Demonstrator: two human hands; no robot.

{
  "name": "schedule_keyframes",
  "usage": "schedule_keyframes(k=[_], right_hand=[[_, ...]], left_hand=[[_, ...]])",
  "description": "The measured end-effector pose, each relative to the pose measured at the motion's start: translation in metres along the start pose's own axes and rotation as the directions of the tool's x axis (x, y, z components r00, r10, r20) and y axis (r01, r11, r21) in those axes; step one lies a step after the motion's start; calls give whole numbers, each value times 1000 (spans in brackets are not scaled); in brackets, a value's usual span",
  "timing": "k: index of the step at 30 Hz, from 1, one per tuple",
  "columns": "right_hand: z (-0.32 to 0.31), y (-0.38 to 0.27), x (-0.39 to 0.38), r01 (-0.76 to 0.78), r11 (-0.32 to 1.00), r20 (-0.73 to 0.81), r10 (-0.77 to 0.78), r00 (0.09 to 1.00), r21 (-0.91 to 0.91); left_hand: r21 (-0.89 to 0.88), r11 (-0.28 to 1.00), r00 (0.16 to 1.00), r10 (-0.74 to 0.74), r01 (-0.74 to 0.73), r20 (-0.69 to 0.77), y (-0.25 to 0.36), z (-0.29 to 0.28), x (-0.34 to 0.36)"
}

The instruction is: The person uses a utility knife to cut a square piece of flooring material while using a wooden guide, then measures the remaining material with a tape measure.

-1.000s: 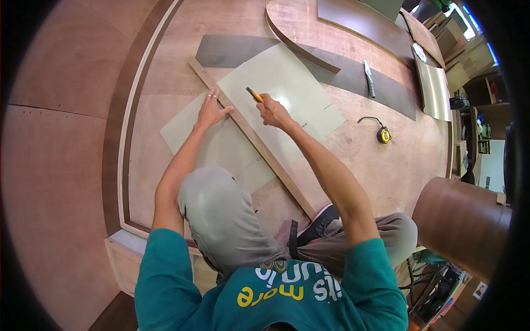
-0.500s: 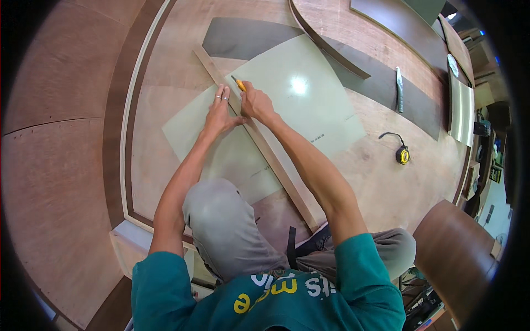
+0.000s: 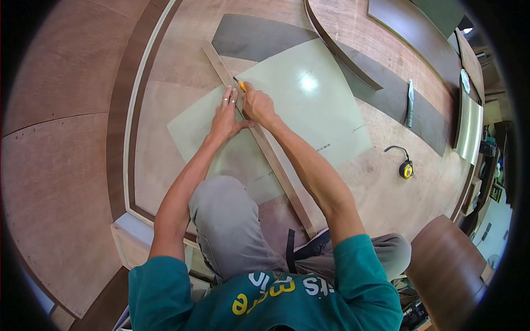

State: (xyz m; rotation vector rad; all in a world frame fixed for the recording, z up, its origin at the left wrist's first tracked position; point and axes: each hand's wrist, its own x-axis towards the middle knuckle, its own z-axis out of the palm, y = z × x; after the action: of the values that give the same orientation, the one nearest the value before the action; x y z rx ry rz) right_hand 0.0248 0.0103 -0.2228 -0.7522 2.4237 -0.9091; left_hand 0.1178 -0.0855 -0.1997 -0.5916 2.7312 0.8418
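A pale green sheet with a glossy face lies on a wooden surface. Across it, slanting from upper left to lower right, runs a long narrow wooden strip. My left hand presses on the strip with fingers stretched forward and the thumb out to the side; two rings show on it. In my right hand is a yellow-orange utility knife, gripped low with its dark tip against the strip's right edge. Most of the handle is hidden by my fingers. My bent knee sits near the sheet's lower edge.
A tape measure lies to the right. Beyond the sheet are a dark grey panel, a curved brown strip and a wrapped tool. A raised frame edge bounds the left; a curved brown panel stands at lower right.
The view has shifted slightly, so most things appear a little farther right. The knife tip sits closer to the wooden strip. Both hands keep nearly the same pose.
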Motion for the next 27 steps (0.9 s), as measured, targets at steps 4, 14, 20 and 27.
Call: schedule_keyframes(k=[4,14,20,27], right_hand=[[-7,-12,3,-11,999,81,16,997,-52],[-18,-27,22,22,986,139,2,990,-167],[-28,-46,35,21,962,234,45,971,-274],[-16,-39,29,-13,958,207,75,975,-286]], left_hand=[[29,999,1000,-22,22,17,1,0,-2],[18,1000,1000,-10,9,21,4,-1,-3],[-1,1000,1000,21,-21,15,-5,0,1],[33,999,1000,21,-21,-1,-5,1,1]])
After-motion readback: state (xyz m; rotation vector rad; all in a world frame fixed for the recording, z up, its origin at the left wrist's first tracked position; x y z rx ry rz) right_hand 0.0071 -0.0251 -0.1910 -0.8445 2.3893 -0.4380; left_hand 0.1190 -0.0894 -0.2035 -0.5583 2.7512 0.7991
